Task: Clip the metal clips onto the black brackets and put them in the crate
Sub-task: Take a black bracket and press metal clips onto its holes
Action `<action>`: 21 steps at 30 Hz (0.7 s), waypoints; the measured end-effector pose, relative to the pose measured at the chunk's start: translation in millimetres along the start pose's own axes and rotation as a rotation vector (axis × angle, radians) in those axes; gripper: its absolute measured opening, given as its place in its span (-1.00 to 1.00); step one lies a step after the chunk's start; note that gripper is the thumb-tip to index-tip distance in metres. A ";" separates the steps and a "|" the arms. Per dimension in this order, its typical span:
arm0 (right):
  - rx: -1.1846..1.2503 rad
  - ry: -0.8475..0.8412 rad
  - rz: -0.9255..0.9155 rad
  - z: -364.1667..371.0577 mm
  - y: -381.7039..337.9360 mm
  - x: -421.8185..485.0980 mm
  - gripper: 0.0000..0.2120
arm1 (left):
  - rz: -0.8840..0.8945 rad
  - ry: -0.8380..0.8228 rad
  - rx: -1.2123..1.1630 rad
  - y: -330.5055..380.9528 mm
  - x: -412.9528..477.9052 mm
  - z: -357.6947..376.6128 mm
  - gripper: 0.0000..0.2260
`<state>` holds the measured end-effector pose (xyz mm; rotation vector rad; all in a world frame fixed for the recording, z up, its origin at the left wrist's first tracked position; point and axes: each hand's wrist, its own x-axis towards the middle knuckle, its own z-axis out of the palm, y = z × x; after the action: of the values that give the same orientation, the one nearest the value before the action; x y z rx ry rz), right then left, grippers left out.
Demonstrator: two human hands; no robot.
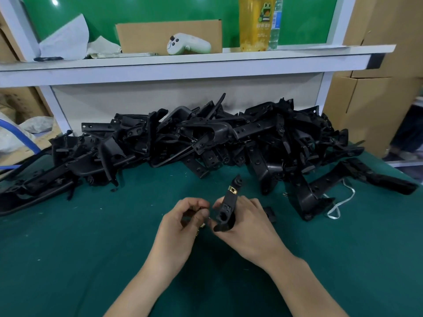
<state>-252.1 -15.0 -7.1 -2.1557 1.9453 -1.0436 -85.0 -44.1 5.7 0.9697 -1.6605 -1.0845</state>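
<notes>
**Bracket in your right hand, one clip on**

Your right hand (246,221) is clamped around a black moulded plastic bracket (227,208), held upright above the green felt table (91,248). A small brass-coloured metal clip (233,190) sits on its upper arm. Your left hand (183,225) is curled just beside it, fingertips pinched together; what they hold is too small to tell. Behind lies a long heap of black brackets (206,143). A white game controller (188,43) rests on the shelf.
</notes>
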 end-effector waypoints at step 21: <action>0.097 0.000 0.013 0.5 1.3 -1.4 -0.87 | 0.031 -0.042 0.115 -3.8 1.1 -5.8 -0.78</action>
<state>-252.9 -14.2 -8.7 -2.0901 1.8653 -1.1110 -79.2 -47.6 3.7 0.9976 -1.7829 -1.0038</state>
